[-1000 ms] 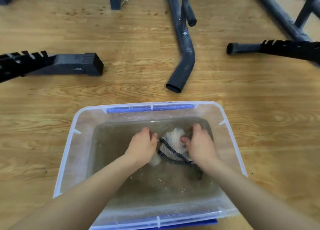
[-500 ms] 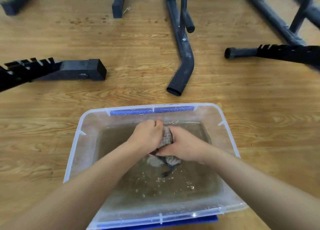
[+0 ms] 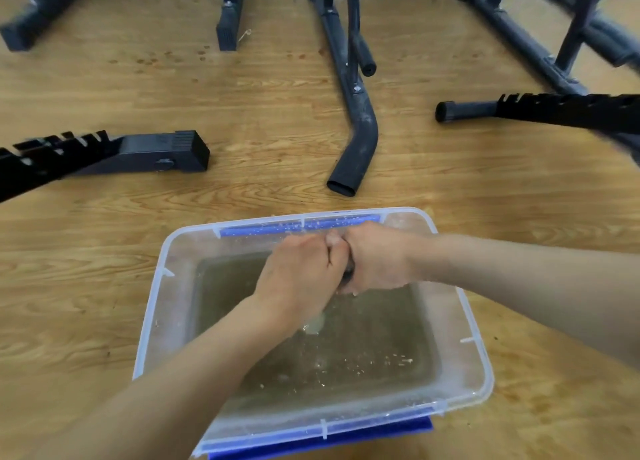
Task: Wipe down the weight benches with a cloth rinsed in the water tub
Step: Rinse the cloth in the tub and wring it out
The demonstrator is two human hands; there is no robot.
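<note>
A clear plastic water tub (image 3: 152, 307) with blue trim sits on the wooden floor, holding murky water. Above the water, near the tub's far side, my left hand (image 3: 301, 272) and my right hand (image 3: 375, 258) are pressed fist to fist, both gripping the bunched wet cloth (image 3: 347, 272). Only a dark sliver of the cloth shows between my fists, and a pale bit hangs below my left wrist. Water drips from under my right hand.
Black weight-bench frames lie around the tub: a notched bar with a square foot (image 3: 138, 151) at left, a bent tube leg (image 3: 356, 147) straight ahead, a notched bar (image 3: 540, 107) at right. More legs (image 3: 228, 16) stand by the back wall.
My hands gathered the spread cloth out of the water, closed around it and lifted it toward the tub's far side. The fists are now tighter together and the cloth is almost hidden.
</note>
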